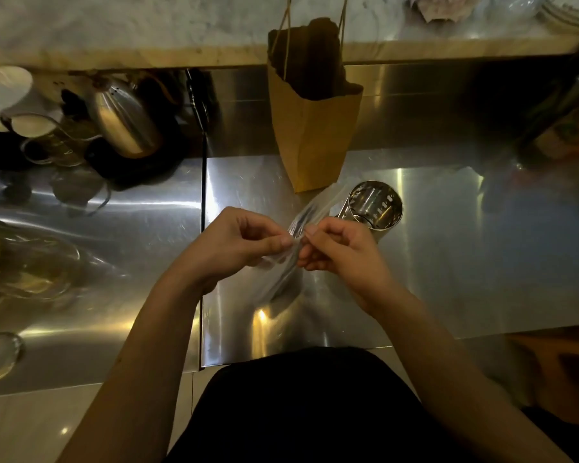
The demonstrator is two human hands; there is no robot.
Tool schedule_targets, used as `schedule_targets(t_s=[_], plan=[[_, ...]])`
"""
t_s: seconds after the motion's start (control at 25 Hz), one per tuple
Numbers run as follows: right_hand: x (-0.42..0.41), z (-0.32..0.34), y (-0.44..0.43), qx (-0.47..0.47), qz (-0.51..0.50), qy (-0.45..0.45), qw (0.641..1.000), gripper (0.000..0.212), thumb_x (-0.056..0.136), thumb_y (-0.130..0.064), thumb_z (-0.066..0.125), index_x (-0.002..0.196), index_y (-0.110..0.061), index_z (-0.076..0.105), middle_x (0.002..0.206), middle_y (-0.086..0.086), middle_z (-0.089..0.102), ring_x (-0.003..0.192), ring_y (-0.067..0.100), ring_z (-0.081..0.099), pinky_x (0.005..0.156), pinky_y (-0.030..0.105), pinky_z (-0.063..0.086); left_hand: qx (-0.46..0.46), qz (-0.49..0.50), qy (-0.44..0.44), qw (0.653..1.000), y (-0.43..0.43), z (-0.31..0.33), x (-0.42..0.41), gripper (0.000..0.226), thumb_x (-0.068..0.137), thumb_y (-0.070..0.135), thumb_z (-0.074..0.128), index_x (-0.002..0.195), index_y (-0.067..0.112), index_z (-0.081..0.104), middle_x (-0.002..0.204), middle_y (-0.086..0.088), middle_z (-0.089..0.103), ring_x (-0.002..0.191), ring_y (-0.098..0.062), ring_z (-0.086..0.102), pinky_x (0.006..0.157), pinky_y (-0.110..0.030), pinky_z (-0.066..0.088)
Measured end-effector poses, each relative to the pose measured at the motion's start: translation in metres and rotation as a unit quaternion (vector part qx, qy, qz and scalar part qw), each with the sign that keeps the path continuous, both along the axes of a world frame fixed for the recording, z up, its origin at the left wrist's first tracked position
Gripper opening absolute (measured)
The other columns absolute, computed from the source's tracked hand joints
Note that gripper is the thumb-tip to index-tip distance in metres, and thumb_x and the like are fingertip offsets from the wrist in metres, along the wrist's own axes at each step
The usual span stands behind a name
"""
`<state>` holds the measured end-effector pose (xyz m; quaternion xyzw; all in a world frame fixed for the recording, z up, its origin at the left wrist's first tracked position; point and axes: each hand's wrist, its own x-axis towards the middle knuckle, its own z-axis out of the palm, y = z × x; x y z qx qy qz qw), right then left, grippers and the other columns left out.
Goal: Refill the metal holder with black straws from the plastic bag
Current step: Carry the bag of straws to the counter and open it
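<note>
Over the shiny steel tabletop point(432, 262), the left hand point(238, 248) and right hand point(341, 252) each pinch the clear, crinkled plastic bag point(281, 279) between thumb and fingers, holding it up between them. Dark straws point(283, 277) show blurrily inside. Just beyond the right hand stands the perforated round metal holder point(375, 205), beside a brown paper bag point(315, 135).

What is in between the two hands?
In the head view, the clear plastic bag with dark straws inside lies between the left hand and the right hand; both pinch its top.
</note>
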<state>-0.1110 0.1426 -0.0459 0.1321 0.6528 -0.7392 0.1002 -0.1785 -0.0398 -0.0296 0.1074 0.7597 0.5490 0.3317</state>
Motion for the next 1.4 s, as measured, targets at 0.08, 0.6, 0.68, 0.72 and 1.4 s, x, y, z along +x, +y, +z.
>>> schedule_targets(t_s=[0.08,0.6,0.68,0.72,1.4], plan=[[-0.004,-0.001,0.000,-0.001,0.003,0.009,1.000,0.018,0.097,-0.013,0.052,0.086,-0.003,0.063,0.070,0.007,0.068,0.067,0.015,0.068,0.067,0.026,0.056,0.010,0.005,-0.015,1.000,-0.002,-0.003,0.000,0.012,0.086,0.018,0.068,0.092,0.011,0.077,0.084,-0.007,0.076,0.078,-0.016,0.070,0.067,-0.026,0.056],[-0.005,-0.021,0.002,-0.079,0.004,0.025,0.997,0.014,0.084,-0.019,0.058,0.082,-0.006,0.063,0.070,0.008,0.065,0.070,0.018,0.066,0.076,0.032,0.056,0.113,0.066,-0.098,0.986,0.004,-0.027,0.013,0.016,0.080,0.025,0.062,0.082,0.013,0.073,0.073,0.003,0.071,0.070,-0.006,0.065,0.067,-0.020,0.052],[-0.005,-0.022,0.003,-0.074,-0.003,0.021,0.997,0.015,0.084,-0.021,0.058,0.082,-0.007,0.064,0.070,0.007,0.066,0.072,0.018,0.066,0.077,0.033,0.056,0.113,0.070,-0.092,0.987,0.005,-0.028,0.013,0.014,0.081,0.024,0.063,0.079,0.018,0.075,0.075,0.001,0.071,0.071,-0.008,0.066,0.067,-0.022,0.052],[-0.005,-0.022,0.003,-0.069,-0.008,0.015,0.997,0.017,0.083,-0.023,0.059,0.083,-0.007,0.064,0.072,0.007,0.066,0.073,0.018,0.067,0.077,0.034,0.057,0.110,0.072,-0.087,0.988,0.006,-0.028,0.012,0.013,0.082,0.023,0.063,0.079,0.019,0.075,0.075,0.000,0.072,0.071,-0.009,0.067,0.067,-0.023,0.053],[-0.007,-0.009,0.007,0.000,0.025,-0.006,1.000,0.007,0.092,-0.004,0.060,0.093,-0.003,0.067,0.088,0.020,0.072,0.081,0.025,0.072,0.073,0.030,0.060,0.065,0.045,0.061,0.995,0.016,-0.030,0.016,0.015,0.098,0.012,0.054,0.089,0.015,0.067,0.071,0.013,0.066,0.067,0.001,0.059,0.061,-0.011,0.045]])
